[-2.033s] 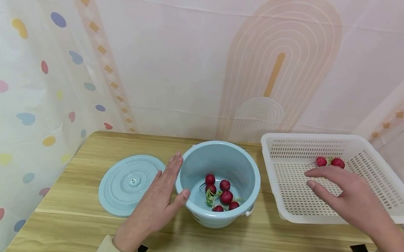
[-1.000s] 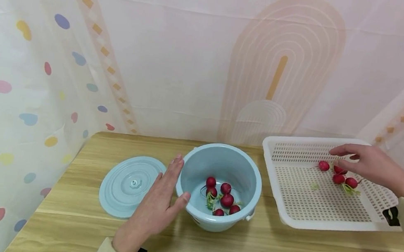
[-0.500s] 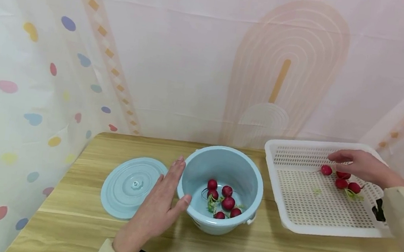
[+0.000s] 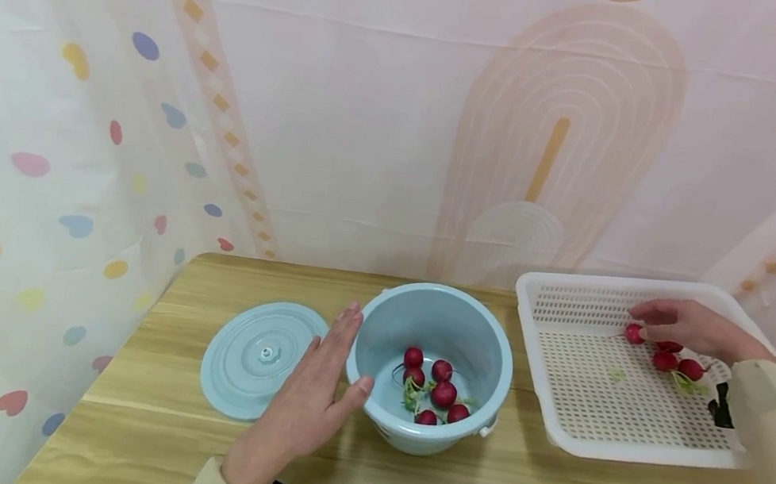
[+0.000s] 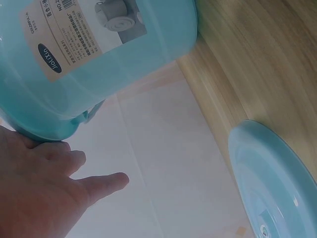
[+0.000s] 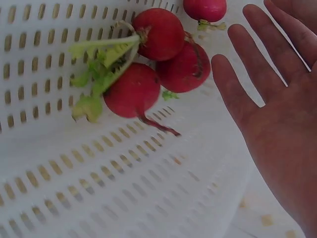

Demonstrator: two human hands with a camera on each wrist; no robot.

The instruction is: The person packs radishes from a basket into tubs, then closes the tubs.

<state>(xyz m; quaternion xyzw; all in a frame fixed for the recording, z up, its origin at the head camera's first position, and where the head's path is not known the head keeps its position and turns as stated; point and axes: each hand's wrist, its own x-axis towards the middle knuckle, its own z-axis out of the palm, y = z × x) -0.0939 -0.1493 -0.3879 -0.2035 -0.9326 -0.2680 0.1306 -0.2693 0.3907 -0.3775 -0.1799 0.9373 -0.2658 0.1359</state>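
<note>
A round, glossy red radish lies near the far edge of a white, perforated plastic basket; the right hand is just beside it, fingers extended and holding nothing. The left hand, straight-fingered and grasping nothing, is at a pale-blue plastic bucket's rim. The radish should be light, firm and slightly slippery, best pinched around its widest part.

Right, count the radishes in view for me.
10: six radishes on the bottom of the blue bucket; in the white basket, three clustered radishes and one single radish beside the right hand. The bucket's near wall or the hand may hide more.
</note>
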